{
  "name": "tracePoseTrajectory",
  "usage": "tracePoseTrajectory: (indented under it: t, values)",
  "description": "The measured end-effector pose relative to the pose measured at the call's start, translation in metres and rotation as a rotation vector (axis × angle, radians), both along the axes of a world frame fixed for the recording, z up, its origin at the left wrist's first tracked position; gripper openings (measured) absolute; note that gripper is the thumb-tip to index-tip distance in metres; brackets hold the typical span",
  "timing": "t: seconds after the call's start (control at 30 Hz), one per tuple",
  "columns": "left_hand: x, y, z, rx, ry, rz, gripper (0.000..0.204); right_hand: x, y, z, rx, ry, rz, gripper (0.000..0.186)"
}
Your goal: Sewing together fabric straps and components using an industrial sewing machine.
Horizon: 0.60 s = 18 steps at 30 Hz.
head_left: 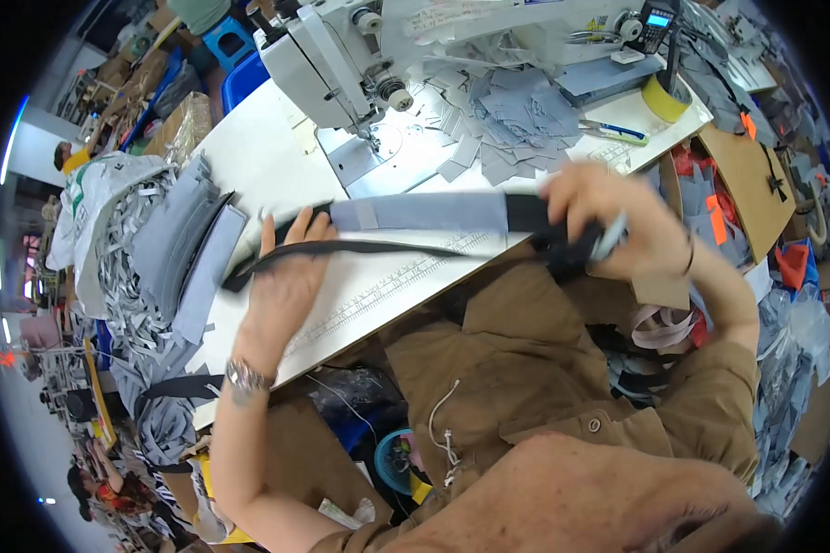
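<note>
A long band [420,211] with a pale grey panel and black ends stretches between my hands above the table edge, a loose black strap [397,247] hanging along it. My left hand [286,276] grips the black strapping at its left end, fingers slightly parted over it. My right hand [622,221] is closed on the bunched black right end, which has a small pale piece I cannot make out; motion blurs it. Just behind the band is the white sewing machine [318,64] with its needle over a metal plate [355,166].
The white table [244,166] holds grey fabric scraps [516,111], yellow tape [666,97] and a pen-like tool [613,129]. Stacked grey pieces [161,249] lie left; an open carton [738,194] stands right. A blue basin [395,456] sits below. Other people [106,493] work at far left.
</note>
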<state>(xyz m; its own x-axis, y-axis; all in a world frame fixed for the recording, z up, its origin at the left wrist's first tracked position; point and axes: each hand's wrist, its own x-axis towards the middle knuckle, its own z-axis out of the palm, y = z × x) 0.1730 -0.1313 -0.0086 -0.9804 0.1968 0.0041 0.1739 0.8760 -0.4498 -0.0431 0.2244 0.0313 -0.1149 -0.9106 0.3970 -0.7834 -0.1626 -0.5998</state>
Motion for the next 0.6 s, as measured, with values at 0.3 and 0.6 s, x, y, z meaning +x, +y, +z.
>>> tracePoseTrajectory:
  t: [0.3,0.6]
  values:
    - [-0.054,0.034,-0.032,0.421,0.262,0.049,0.040,0.063,0.017,-0.093,0.250,0.569,0.365,0.027]
    - [-0.052,0.033,-0.037,0.526,0.254,0.048,0.041,0.019,-0.112,-0.069,-0.166,0.555,-0.164,0.046]
